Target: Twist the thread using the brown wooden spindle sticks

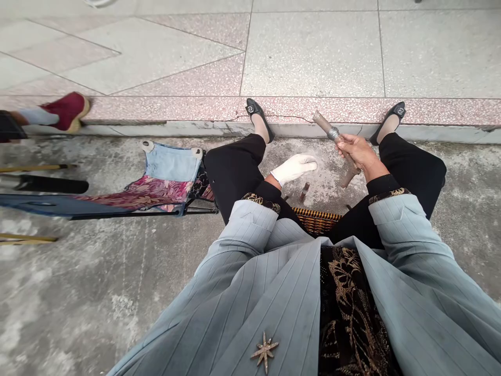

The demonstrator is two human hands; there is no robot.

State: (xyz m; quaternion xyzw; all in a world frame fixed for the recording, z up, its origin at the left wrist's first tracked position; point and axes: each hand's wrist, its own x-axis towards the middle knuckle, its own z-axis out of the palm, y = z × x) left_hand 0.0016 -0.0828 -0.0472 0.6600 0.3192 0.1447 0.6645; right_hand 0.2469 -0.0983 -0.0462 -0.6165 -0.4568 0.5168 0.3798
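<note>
My right hand (355,152) is closed around a rough brown wooden stick (323,123). Silvery wire (333,133) is wound round the stick just above my fingers, and a wooden part (349,176) shows below the hand, at an angle. In a white glove, my left hand (295,168) is held low between my knees, with its fingers drawn together and pointing right. What they hold, if anything, is hidden. Just below the glove stands a short brown piece with a pale band (304,191); I cannot tell what it is.
A woven basket or seat edge (318,221) shows between my thighs. On the left is a folding chair (172,172) with blue and floral cloth. Another person's red shoe (64,111) rests by the tiled step (188,108), where my feet also rest.
</note>
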